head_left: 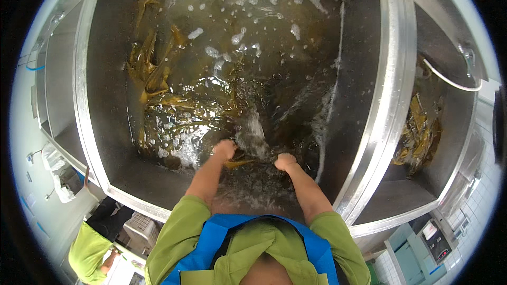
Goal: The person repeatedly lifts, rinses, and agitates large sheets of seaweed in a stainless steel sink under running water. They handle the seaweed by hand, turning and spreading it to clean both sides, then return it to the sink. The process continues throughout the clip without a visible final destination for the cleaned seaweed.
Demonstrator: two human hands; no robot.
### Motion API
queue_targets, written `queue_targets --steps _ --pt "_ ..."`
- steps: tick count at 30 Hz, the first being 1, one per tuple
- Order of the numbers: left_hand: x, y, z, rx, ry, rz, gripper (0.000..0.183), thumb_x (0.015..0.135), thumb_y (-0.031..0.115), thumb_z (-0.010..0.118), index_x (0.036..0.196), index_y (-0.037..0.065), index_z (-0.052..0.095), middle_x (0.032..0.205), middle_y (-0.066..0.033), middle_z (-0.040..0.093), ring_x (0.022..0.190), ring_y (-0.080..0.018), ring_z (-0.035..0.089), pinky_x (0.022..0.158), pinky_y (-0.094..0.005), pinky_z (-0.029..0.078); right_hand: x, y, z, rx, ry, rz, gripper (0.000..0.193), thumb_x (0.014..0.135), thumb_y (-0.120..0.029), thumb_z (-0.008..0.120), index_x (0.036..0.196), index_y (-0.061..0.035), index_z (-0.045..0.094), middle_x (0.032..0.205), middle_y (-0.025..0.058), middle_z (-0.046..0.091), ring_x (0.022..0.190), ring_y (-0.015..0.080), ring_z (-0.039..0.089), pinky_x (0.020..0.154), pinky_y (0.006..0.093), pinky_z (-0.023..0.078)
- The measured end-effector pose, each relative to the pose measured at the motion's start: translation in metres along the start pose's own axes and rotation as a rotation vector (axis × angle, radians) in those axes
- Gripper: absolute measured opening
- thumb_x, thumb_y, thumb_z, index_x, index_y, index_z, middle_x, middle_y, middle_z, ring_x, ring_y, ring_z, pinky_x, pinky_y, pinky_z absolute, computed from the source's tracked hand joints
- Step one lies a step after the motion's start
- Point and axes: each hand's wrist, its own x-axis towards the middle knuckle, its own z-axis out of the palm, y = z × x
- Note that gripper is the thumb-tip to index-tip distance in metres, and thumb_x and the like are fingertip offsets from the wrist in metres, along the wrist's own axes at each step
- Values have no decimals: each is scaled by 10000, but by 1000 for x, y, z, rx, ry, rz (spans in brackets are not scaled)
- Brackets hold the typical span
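Observation:
Murky water (296,63) fills a large metal sink (364,74) in front of me. At its near side my left hand (226,149) is closed at the surface, gripping kelp. My right hand (285,161), a little to the right, is also closed on wet, dark kelp. A yellow-brown kelp strip (238,164) shows in the water between the two hands. Splashes and foam hide most of the fingertips and whatever lies below. More kelp (153,68) floats in long folded pieces along the left wall.
A second sink (396,200) on the right holds more brown kelp (420,132), with a white hose (449,79) over its far edge. At lower left, a person in green (87,250) works beside a light-coloured crate (141,229). A control panel (437,243) stands at lower right.

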Motion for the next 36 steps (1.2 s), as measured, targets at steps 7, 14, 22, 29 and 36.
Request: queue_targets --steps 7,14,22,29,36 --pt "-70 6 -202 -803 1134 -30 279 882 191 468 1009 -36 569 940 -249 607 896 -340 606 775 -391 466 -142 -80 -230 1333 805 -385 532 742 -135 585 1180 130 441 989 232 595 579 172 522 530 331 434" --pt "-283 144 -313 -905 1077 573 434 921 283 419 1234 -15 465 1193 -167 533 1075 -206 516 947 -343 387 -414 -59 -331 1113 1474 -665 323 735 -161 609 995 25 561 811 140 591 520 179 517 454 341 403" --pt "-410 336 -234 -374 789 2039 319 852 203 502 1134 53 508 1157 -173 490 1024 -345 513 862 -430 423 -673 388 -425 686 2146 -209 439 867 -299 445 1220 -41 479 1073 120 593 929 238 575 806 368 467" --pt "-184 178 -167 -441 368 731 318 831 238 543 1110 89 582 1049 -148 594 935 -294 583 796 -365 472 -569 371 -279 -457 1789 580 373 791 -227 607 1088 -13 536 881 90 625 794 201 590 794 328 453" --pt "-56 -74 -172 -191 509 -165 646 768 280 650 1332 173 354 1395 -84 326 1305 -259 260 1030 -448 297 -259 44 -215 -382 1015 -79 771 704 -259 713 1360 -209 311 1429 230 153 1306 438 145 1026 557 154"
